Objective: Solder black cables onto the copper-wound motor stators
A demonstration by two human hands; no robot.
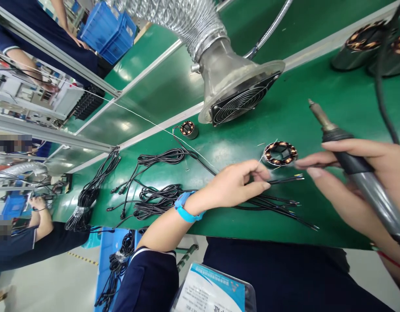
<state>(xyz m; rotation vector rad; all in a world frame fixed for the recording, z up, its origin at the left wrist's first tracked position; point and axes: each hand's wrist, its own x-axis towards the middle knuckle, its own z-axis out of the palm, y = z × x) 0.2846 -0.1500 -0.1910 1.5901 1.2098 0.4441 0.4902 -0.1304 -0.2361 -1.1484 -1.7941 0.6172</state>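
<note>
My left hand [234, 184], with a blue wristband, pinches a thin black cable [284, 179] whose stripped coloured ends point right. My right hand [356, 173] is wrapped round the grey handle of a soldering iron [343, 154], its tip raised up and to the left; two of its fingers reach toward the cable's end. Just beyond the fingertips a round copper-wound stator [280, 153] lies flat on the green bench [317, 99]. More black cables [278, 208] lie under my left hand.
A metal fume hood [239, 93] on a ribbed duct sits behind the stator. A smaller stator [188, 129] and coiled black cables [157, 195] lie to the left. Two stators [369, 45] stand far right. Another person's arm [40, 234] rests at the left; blue crates [109, 30] stand beyond.
</note>
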